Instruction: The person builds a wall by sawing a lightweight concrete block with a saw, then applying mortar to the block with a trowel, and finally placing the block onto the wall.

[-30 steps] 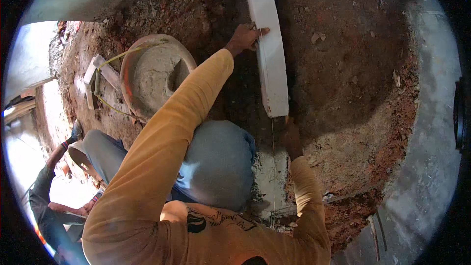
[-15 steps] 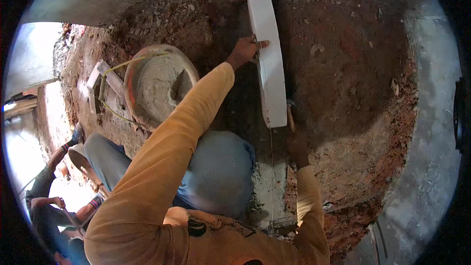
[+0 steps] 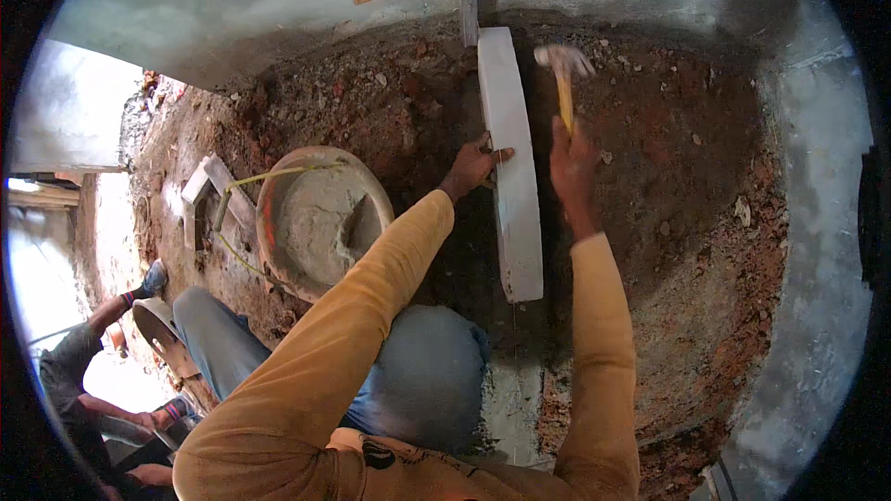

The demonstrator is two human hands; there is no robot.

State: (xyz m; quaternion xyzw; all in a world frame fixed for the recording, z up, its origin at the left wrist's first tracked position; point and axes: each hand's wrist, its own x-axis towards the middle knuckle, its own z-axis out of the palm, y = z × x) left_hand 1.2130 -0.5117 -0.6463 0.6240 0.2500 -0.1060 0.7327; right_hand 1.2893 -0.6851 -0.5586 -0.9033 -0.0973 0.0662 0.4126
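A long white slab (image 3: 512, 195) lies in the middle, stretching from the far wall toward me. My left hand (image 3: 475, 167) grips its left edge midway, thumb on the top face and fingers at the side. To the right of the slab, my right hand (image 3: 574, 167) is closed round the handle of a hammer (image 3: 565, 97). The hammer's metal head is raised apart from the slab, toward the far end, and slightly blurred. A thin string shows below the slab's near end. What supports the slab underneath is hidden.
Left of the slab stands a round basin (image 3: 269, 223) of grey mortar with a trowel-like piece in it. A yellow strap crosses its rim, and pale blocks (image 3: 223, 187) lie beside it. A co-worker (image 3: 102, 399) sits at the lower left. Walls rise ahead and right.
My right hand has moved from beside the slab's near end up along its right side, bringing the hammer into plain sight. My left hand keeps its hold. The view has tilted upward.
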